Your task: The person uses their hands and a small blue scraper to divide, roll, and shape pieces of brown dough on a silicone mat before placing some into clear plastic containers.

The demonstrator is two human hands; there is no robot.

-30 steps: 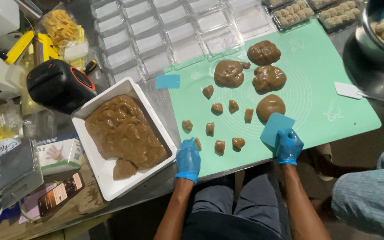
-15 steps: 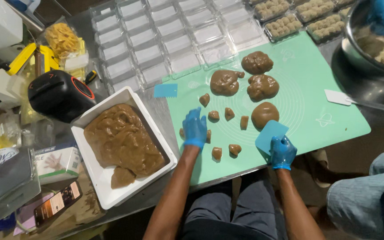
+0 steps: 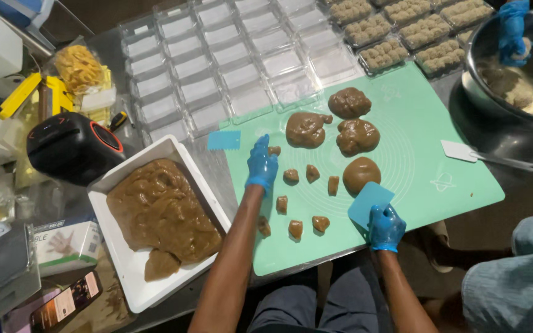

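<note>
From where I watch, the left hand (image 3: 261, 163) has travelled up the green mat (image 3: 427, 123) since the earlier frames: a second ago it sat at the near edge, half a second ago beside the lower dough bits, and now it is stretched out with the forearm long across the mat, its gloved fingers curled down on a small brown dough piece (image 3: 274, 150) just left of the big lumps (whether that piece is truly pinched or only touched, I cannot tell). The right hand (image 3: 385, 227) has hardly shifted; it is closed on the lower edge of a blue scraper (image 3: 370, 203), which stands tilted just below the round dough ball (image 3: 361, 173). Other cut pieces (image 3: 306, 200) lie scattered between the two hands, with three larger lumps (image 3: 334, 123) beyond them. Left of the mat, a white tray (image 3: 128, 280) holds a broad slab of the same brown dough (image 3: 158, 213), and a second small scraper (image 3: 224, 140) lies at the mat's upper left corner. Clear plastic boxes (image 3: 217, 68) fill the table beyond. At the upper right, another person's blue-gloved hand (image 3: 513, 31) reaches into a metal bowl (image 3: 473, 80), and a white spatula (image 3: 461, 151) rests at the mat's right edge.
</note>
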